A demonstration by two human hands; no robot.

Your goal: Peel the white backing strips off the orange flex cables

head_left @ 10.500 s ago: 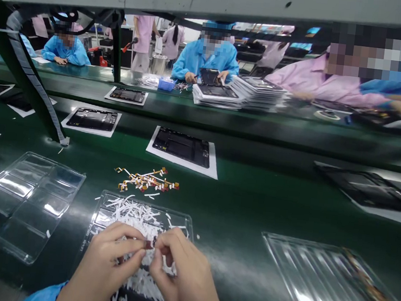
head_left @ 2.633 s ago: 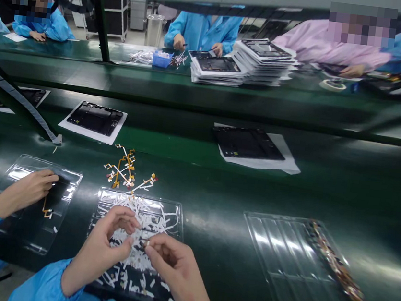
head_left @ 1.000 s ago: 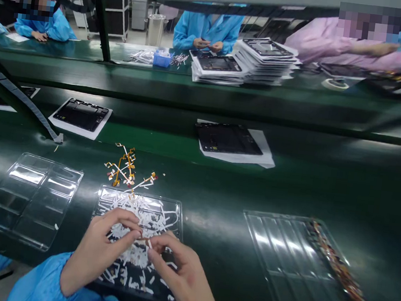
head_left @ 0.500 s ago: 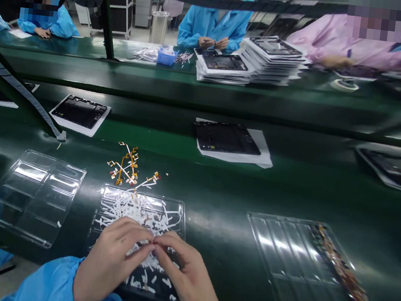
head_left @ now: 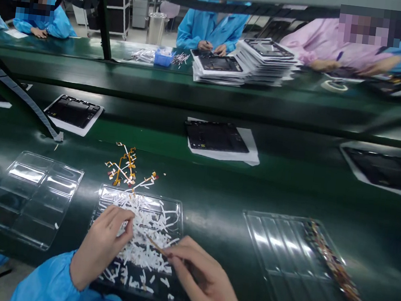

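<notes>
A: Hands over the middle tray [head_left: 179,211], why?
B: Peelings drop there. Right hand [head_left: 207,279] has its grip pinched on a thin flex strip [head_left: 155,245]; left hand [head_left: 102,245] has its grip nipped on the strip's far end, above the white slips [head_left: 138,254].
A: Other trays?
B: Left tray [head_left: 28,198] looks bare; right tray [head_left: 282,256] holds a row of strips [head_left: 338,277]. Loose cables [head_left: 126,168] lie on the table [head_left: 224,196].
</notes>
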